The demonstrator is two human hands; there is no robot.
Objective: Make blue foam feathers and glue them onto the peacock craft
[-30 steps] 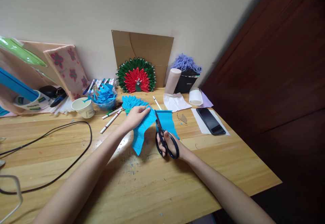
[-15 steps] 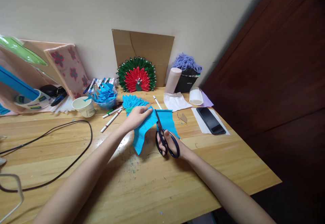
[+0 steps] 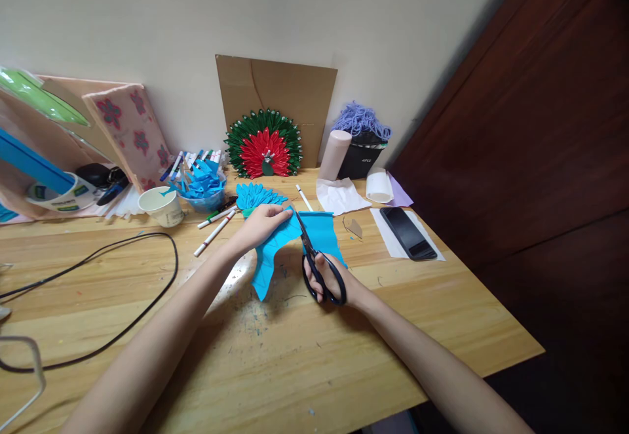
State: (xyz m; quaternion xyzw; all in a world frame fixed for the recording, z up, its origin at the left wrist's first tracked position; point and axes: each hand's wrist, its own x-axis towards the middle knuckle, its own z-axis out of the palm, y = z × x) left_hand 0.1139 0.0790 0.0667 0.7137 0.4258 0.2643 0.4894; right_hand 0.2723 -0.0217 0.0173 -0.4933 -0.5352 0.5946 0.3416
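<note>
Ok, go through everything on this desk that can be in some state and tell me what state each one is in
left hand: pressing down the blue paper
right hand: gripping the black scissors
black scissors: blades into the blue paper's top edge
blue paper: partly cut, one strip curling toward the person
paper cup: upright
phone: screen dark, lying flat on white paper
cardboard sheet: leaning on the wall
black cable: looped loose on the table

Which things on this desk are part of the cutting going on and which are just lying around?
In use:
left hand holding the blue paper sheet
right hand working the black scissors

Lying about:
smartphone
paper cup
markers
red and green paper peacock
black cable
purple yarn
</note>
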